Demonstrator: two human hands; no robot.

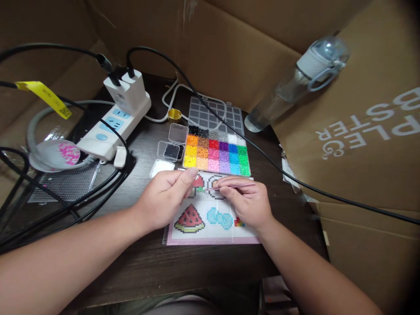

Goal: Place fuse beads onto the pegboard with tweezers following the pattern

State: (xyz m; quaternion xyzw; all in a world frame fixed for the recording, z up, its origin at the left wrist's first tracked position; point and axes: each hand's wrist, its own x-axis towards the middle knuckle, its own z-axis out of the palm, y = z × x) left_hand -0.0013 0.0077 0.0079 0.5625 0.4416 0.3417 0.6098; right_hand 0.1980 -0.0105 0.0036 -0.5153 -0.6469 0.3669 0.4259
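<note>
My right hand (pixel 247 201) grips a pair of pink metal tweezers (pixel 241 185), whose tips point left over the pattern sheet (pixel 210 238). Close to those tips is a small green patch (pixel 200 190); I cannot tell whether it is held or lies on the sheet. My left hand (pixel 167 192) is closed, thumb pressed to the fingers, above the sheet's upper left; anything inside it is hidden. Printed or beaded pictures show on the sheet, among them a watermelon slice (pixel 189 219) and a light blue bow (pixel 219 218). Just beyond the hands stands a compartment box of coloured beads (pixel 214 153).
Small clear boxes, one with black beads (pixel 172 152), sit left of the bead box. A power strip (pixel 113 129), looped black cables (pixel 126 153) and a dish of pink beads (pixel 49 155) occupy the left. A water bottle (pixel 278 96) leans against the cardboard wall (pixel 370 175) at right.
</note>
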